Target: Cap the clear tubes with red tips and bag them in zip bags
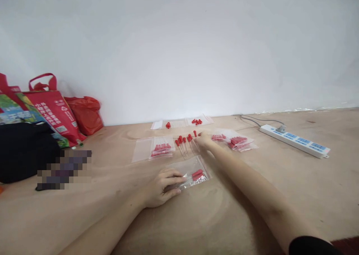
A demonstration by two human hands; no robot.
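Note:
My left hand is closed on the near left edge of a clear zip bag. Inside that bag lie droppers with red rubber bulbs and thin clear stems. Beyond it, several loose red-bulbed droppers rest side by side on the table, stems pointing toward me. At their right end, my right hand has its fingertips pinched at a dropper; its fingers are partly hidden by the hand itself.
Filled zip bags of droppers lie left and right. At the back are bags with loose red bulbs. A white power strip with a grey cord lies right. Shopping bags and a black cloth item stand left.

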